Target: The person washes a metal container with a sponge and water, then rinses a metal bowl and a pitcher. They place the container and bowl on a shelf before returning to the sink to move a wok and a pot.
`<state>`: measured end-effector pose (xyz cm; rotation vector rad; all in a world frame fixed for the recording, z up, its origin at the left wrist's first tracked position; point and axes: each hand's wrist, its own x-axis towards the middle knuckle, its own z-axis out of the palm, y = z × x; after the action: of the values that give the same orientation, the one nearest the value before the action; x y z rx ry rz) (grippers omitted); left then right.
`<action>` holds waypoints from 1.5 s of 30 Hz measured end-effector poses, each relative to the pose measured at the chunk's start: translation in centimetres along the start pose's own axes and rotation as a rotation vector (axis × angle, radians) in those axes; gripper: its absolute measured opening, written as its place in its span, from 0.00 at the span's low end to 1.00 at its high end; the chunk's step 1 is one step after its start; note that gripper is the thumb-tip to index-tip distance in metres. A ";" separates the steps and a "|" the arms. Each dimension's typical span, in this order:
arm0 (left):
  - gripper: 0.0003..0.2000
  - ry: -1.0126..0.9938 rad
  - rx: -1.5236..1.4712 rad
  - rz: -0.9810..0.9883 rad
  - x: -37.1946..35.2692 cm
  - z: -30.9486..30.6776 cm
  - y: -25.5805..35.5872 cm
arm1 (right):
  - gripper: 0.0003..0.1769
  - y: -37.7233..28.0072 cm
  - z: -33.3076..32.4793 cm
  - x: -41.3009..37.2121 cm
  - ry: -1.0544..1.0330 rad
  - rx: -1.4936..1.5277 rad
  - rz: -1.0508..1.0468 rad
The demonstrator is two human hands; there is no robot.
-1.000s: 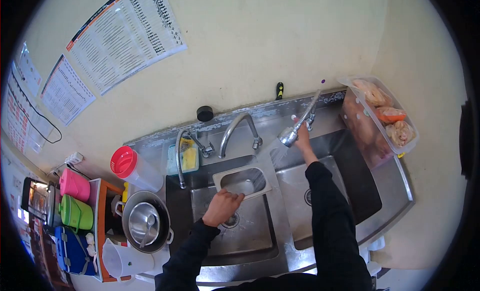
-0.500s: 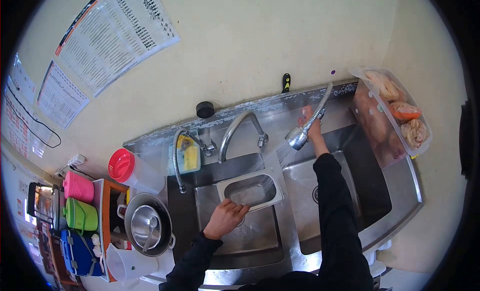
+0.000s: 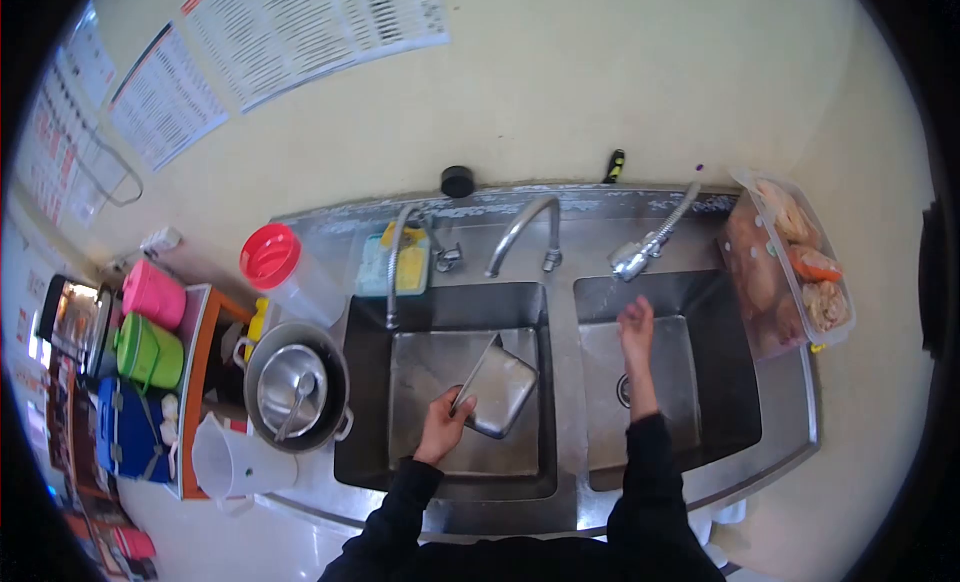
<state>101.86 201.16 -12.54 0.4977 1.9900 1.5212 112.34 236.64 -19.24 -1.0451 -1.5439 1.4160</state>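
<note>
My left hand [image 3: 443, 425] grips the rim of a rectangular steel food pan [image 3: 503, 392] in the left sink basin [image 3: 420, 354]. The pan is tipped on its side, with its outer bottom facing right. Over the right sink basin [image 3: 680, 357] my right hand [image 3: 637, 332] is held up with nothing in it, fingers loosely apart. Just above that hand hangs the sprayer head [image 3: 630, 261] on its metal hose, apart from the fingers. A few thin streaks of water fall beneath it.
A curved tap [image 3: 525, 232] and a second hose tap [image 3: 393, 272] stand behind the basins. Sponges sit in a blue tray [image 3: 370, 267]. At right is a clear tub [image 3: 765, 282] of bagged meat. A large pot [image 3: 337, 382] and plastic pitcher [image 3: 235, 462] stand left.
My right hand has let go of the sprayer and come down toward me; the spray has dwindled. My left hand has tipped the pan from level onto its side. The view has shifted.
</note>
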 end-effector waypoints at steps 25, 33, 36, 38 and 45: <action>0.14 0.225 -1.086 -0.581 -9.8 1.6 -6.3 | 0.37 -10.3 6.7 -31.1 -0.605 0.038 0.345; 0.16 0.112 -0.964 -0.043 -13.7 -0.3 3.4 | 0.58 -18.4 8.9 -36.1 -0.098 -0.063 -0.535; 0.15 0.098 -0.536 0.336 -14.4 -3.5 7.0 | 0.56 -20.5 9.8 -35.3 0.045 0.013 -0.700; 0.12 0.155 -0.100 0.613 -13.7 -7.6 6.4 | 0.55 -20.8 9.7 -34.5 0.050 -0.061 -0.734; 0.11 0.721 1.148 0.146 -6.0 -26.5 -3.3 | 0.47 -16.9 8.9 -34.1 -0.065 -0.111 -0.492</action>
<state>89.55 176.87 -9.54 0.5582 3.3897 0.4515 115.18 200.97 -3.61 -0.6207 -1.7914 1.0390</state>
